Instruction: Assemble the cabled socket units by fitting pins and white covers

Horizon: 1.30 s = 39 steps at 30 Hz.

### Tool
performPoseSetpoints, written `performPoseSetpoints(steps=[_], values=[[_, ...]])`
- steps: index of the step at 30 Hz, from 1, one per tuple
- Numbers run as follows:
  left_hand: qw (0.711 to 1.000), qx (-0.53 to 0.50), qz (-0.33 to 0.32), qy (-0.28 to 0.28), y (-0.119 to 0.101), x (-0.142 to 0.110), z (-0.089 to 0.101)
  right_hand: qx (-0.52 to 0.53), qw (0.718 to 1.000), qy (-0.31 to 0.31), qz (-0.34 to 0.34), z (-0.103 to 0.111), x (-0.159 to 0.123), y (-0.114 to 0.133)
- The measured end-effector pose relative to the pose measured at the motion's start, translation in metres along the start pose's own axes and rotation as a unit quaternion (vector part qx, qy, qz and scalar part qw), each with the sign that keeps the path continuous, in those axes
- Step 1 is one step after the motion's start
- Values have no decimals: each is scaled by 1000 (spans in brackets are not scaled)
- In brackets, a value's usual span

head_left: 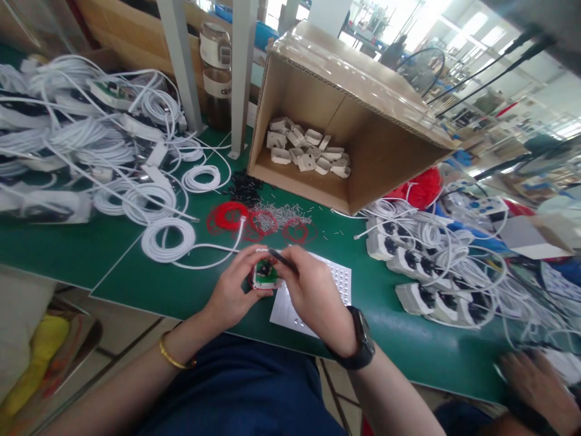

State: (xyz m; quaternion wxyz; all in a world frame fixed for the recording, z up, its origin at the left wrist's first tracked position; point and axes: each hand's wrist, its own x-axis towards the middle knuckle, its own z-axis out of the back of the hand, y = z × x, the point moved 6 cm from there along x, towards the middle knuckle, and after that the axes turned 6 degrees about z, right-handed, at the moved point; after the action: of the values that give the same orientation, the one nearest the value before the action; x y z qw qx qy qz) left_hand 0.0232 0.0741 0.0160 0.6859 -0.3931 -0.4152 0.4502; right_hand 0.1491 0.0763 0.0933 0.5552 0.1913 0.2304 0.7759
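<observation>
My left hand [231, 293] is closed around the edge of a small white housing [256, 283] with a green circuit board [267, 275] inside. Dark parts and a bit of red wire show on the board. Between the fingers of my right hand [313, 287] is a slim dark tool [284, 260], its tip at the top of the housing; its exact kind I cannot make out. Beneath my right hand lies a white sheet [344, 281] with rows of small round shiny pieces. A white cable [213, 265] runs from a coil [167, 240] toward the housing.
An open cardboard box [308, 188] holding white plastic shells [306, 161] stands behind. In front of it lie screws [284, 215], red wire loops [229, 216] and black bits [245, 189]. Coiled cables [91, 145] fill the left; cabled white units [411, 263] and another person's hand [535, 384] are right.
</observation>
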Motion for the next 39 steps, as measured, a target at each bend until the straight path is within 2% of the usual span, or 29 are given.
performPoseSetpoints(steps=[4, 10, 14, 19, 24, 27, 31, 34, 39], values=[[1000, 10, -4, -5, -1, -1, 1, 12, 1000, 19, 1, 5, 3, -1], [999, -16, 27, 14, 4, -1, -1, 1, 1000, 6, 4, 12, 6, -6], [1000, -18, 21, 10, 5, -1, -1, 1, 999, -4, 36, 9, 13, -12], [1000, -17, 18, 12, 1, -7, 2, 85, 993, 17, 76, 3, 26, -16], [986, -138, 94, 13, 10, -15, -4, 113, 990, 61, 62, 2, 30, -15], [977, -173, 122, 5, 17, -18, -9, 80, 991, 65, 82, 4, 30, -11], [974, -192, 122, -3, 20, -17, -12, -33, 985, 107, 129, -1, 36, -4], [972, -204, 117, -9, 19, -17, -11, -117, 971, 136, 156, -5, 45, -1], [971, -200, 127, -33, 24, -19, -8, -202, 943, 148, 218, -9, 50, 7]])
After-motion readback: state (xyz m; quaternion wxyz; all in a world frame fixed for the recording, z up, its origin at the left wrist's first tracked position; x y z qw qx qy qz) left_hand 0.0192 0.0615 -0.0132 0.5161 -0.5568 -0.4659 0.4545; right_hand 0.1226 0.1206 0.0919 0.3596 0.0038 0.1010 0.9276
